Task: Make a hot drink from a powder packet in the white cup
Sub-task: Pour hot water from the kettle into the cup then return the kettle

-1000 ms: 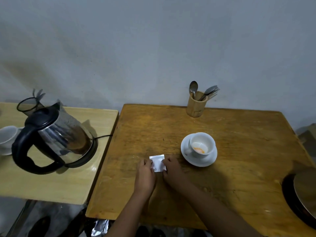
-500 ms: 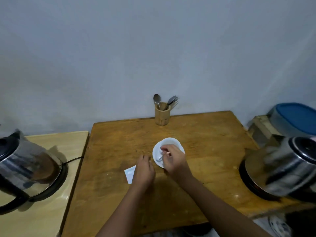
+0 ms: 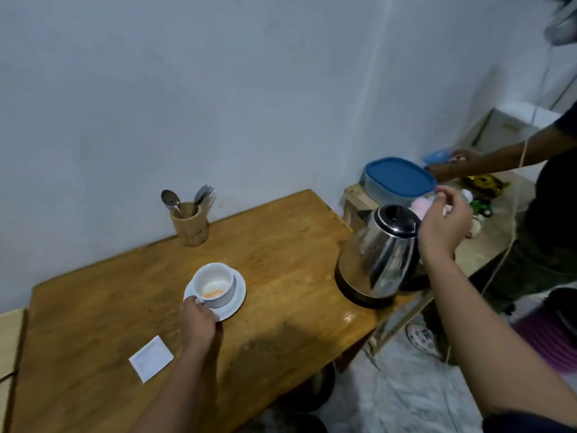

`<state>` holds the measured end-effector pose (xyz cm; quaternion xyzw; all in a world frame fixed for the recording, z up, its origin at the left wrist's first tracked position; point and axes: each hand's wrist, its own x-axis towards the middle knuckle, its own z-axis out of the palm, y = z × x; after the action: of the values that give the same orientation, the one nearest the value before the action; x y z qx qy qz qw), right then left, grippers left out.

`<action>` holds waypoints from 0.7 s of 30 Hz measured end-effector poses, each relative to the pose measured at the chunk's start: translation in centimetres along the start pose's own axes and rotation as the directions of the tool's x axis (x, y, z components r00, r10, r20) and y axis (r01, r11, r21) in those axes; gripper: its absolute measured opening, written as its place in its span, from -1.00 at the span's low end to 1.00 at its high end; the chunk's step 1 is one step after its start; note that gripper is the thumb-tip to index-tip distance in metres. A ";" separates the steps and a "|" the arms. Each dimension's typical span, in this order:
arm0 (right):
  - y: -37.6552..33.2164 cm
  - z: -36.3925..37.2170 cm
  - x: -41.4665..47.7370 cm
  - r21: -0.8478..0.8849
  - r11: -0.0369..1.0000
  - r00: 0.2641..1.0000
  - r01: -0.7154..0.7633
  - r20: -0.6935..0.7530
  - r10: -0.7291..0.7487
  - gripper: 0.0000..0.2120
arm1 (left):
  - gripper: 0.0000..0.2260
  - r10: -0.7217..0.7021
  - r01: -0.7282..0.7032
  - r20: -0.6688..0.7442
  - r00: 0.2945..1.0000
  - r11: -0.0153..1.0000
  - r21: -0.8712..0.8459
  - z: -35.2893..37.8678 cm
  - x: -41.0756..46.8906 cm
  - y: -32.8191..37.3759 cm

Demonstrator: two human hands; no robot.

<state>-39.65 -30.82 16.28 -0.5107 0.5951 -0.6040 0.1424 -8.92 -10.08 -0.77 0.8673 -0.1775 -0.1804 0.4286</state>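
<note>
**Wooden table, cup and kettle at hand**

Pale blue-grey wall backs a worn wooden table (image 3: 281, 245), and the white cup (image 3: 214, 284) serves as the landmark for everything else. It stands upright on a white saucer (image 3: 234, 303) near the middle of the tabletop, with a streak of orange powder lying in its bottom. The left hand (image 3: 198, 320) sits just at the cup's near-left side, fingers curled around the spot where the handle would be, touching cup and saucer edge; the handle itself is hidden by the fingers. The white powder packet (image 3: 151, 357) lies flat on the wood, nearer the camera and to the left of the cup, apart from the hand.

Behind the cup, against the wall, a wooden holder (image 3: 189, 225) stands with a spoon and forks sticking up. To the cup's right, at the table's edge, is a steel electric kettle (image 3: 379, 260) on its dark base. The right hand (image 3: 445, 226) hovers just beyond the kettle's lid, loosely open with thumb and forefinger nearly pinched, holding nothing that can be made out. Farther right of the cup, past the kettle, a blue-lidded container (image 3: 399, 178) rests on a lower stand, where another person's hand (image 3: 459, 159) reaches.
</note>
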 end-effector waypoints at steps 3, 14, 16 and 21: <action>3.9 -1.7 1.0 -0.069 0.976 0.979 -0.204 0.003 0.205 -0.71 | -0.77 -0.043 0.044 -0.038 0.998 0.999 0.002 0.7 -0.2 0.5; 7.8 -3.0 -0.4 0.055 0.745 0.747 -0.665 0.080 0.661 -0.69 | -0.81 0.001 0.001 -0.082 0.997 1.000 0.031 1.4 -0.2 -0.4; 7.8 -3.1 -0.8 0.141 0.710 0.723 -0.690 0.090 0.685 -0.72 | -0.81 0.005 -0.003 -0.069 0.998 1.000 0.030 1.4 -0.2 -0.5; 7.7 -2.7 -0.9 0.220 0.671 0.696 -0.708 0.060 0.715 -0.73 | -0.79 0.049 -0.047 -0.053 0.997 0.998 0.036 0.6 0.3 -0.9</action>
<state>-44.75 -30.45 9.84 -0.2094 0.6761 -0.5723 0.4140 -8.80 -10.17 -1.88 0.8746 -0.1897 -0.1438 0.4223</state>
